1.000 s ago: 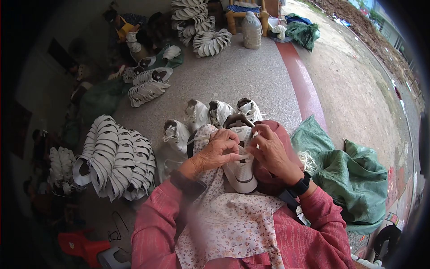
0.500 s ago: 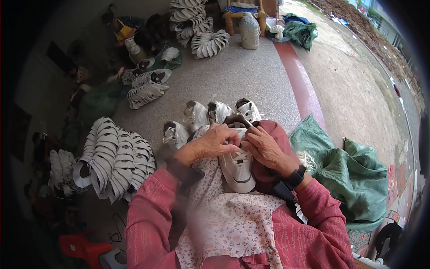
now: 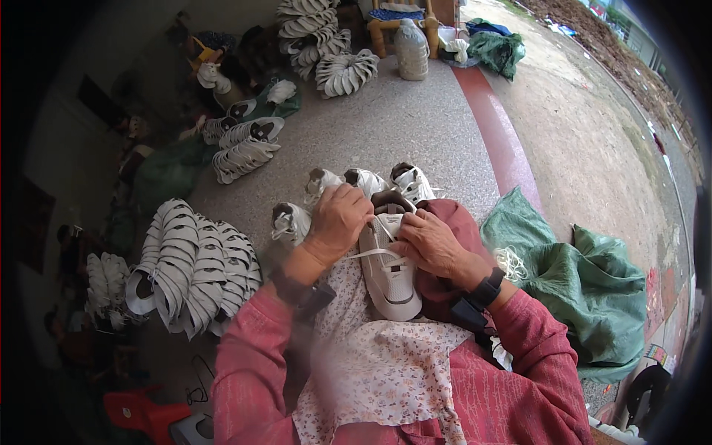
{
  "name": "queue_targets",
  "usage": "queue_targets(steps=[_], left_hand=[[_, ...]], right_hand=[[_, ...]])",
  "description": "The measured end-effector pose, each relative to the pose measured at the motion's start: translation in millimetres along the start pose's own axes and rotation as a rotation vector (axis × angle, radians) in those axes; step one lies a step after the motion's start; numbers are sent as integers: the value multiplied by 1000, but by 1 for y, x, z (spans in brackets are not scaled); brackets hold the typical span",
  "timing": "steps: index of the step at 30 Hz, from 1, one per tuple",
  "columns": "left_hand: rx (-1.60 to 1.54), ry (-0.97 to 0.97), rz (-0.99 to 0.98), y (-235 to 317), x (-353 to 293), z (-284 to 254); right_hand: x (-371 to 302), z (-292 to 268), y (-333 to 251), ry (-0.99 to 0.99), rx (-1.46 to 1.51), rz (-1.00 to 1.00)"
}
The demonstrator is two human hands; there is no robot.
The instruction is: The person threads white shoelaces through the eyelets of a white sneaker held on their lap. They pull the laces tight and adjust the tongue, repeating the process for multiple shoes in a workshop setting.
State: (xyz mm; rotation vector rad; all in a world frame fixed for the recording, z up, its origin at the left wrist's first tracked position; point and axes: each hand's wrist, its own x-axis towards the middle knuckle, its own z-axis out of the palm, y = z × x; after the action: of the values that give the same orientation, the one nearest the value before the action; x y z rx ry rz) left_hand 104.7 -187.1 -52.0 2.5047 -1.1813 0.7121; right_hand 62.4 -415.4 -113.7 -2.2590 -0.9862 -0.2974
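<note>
Since the earlier frames both hands sit a little lower over the lap and the white shoe [image 3: 387, 263] lies flatter, toe toward the body, with a loop of white lace [image 3: 371, 254] now drawn out across its upper. Left of the lap: a fanned stack of pale shoe uppers [image 3: 189, 263] on the speckled floor [image 3: 415, 126], with further stacks beyond it. Left hand [image 3: 337, 221]: forearm in a red sleeve rising from the lower edge, dark band at the wrist, knuckles up, fingers curled down over the shoe's left side near the collar; grip closed on the shoe and lace, though which strand it pinches cannot be told. Shoe: resting on a floral cloth [image 3: 386, 371] over the lap, held between both hands, a row of finished white shoes [image 3: 363, 182] just beyond it on the floor. Right hand [image 3: 430, 243]: wrist bent inward, dark watch at the cuff, fingertips pinched together at the eyelets on the lace. Right of the lap: a green sack [image 3: 586, 274] with a bundle of white laces [image 3: 510, 261] at its edge. Risks, as judged: the slack loop may slip from the pinch or miss an eyelet if tension drops; the shoe may roll off the sloping cloth if either hand releases; uneven pull could leave one lace end short.
</note>
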Motion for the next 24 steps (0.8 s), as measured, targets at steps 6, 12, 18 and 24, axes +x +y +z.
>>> queue_targets(steps=[6,12,18,24], left_hand=[[-968,-200,-1020,25,-85,-8],[-2237,-7,-1375,49,-111,-13],[-2403,510,-1047,-4,-149,-15],[-1893,890,-1091,-79,-268,-87]], right_hand=[[-9,9,-9,103,-33,80],[-20,18,-20,153,691,403],[-62,-56,-30,235,890,526],[-192,-141,35,933,1294,652]])
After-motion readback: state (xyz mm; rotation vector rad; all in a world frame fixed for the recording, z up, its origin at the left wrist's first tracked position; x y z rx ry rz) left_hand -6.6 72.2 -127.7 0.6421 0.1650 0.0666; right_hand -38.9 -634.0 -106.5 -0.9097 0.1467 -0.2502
